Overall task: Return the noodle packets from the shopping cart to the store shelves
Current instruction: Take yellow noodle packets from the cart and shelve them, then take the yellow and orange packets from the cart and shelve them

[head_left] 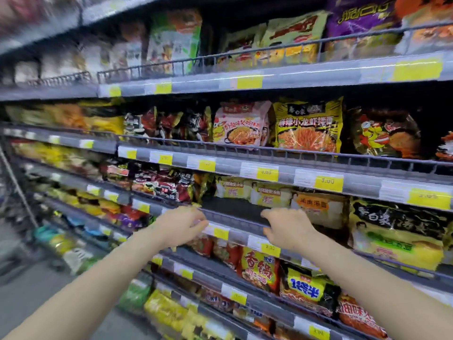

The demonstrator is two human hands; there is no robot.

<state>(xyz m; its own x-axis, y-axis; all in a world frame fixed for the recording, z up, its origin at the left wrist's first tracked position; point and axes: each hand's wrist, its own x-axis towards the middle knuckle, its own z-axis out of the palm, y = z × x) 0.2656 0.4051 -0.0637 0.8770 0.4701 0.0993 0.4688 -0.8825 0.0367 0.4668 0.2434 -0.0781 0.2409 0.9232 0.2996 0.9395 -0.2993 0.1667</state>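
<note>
Grey metal shelves [257, 218] run across the view in several tiers, each with a low wire rail and yellow price tags [269, 174] along its front edge. Noodle packets [307, 125] fill the tiers, standing upright behind the rails.

Both hands reach toward the front edge of the third tier from the top. The left hand [180, 225] is at the rail near a yellow tag, fingers loosely curled; nothing can be seen in its grasp. The right hand [285, 228] is at the same edge, further to the right, fingers bent downward over the rail, and it also holds nothing visible. The two hands are apart, with a bare stretch of dark shelf between and behind them.

At the back of that bare stretch stand pale yellow packets [270, 193], and just to their right a white packet with an orange label [318, 209]. Further right on the same tier is a black and yellow packet [397, 235]. On the tier below, beneath the right forearm, are a red and yellow packet [258, 268] and a packet with blue lettering [304, 289].

The shopping cart is out of view. The left side of the picture is blurred; detail there cannot be read.
</note>
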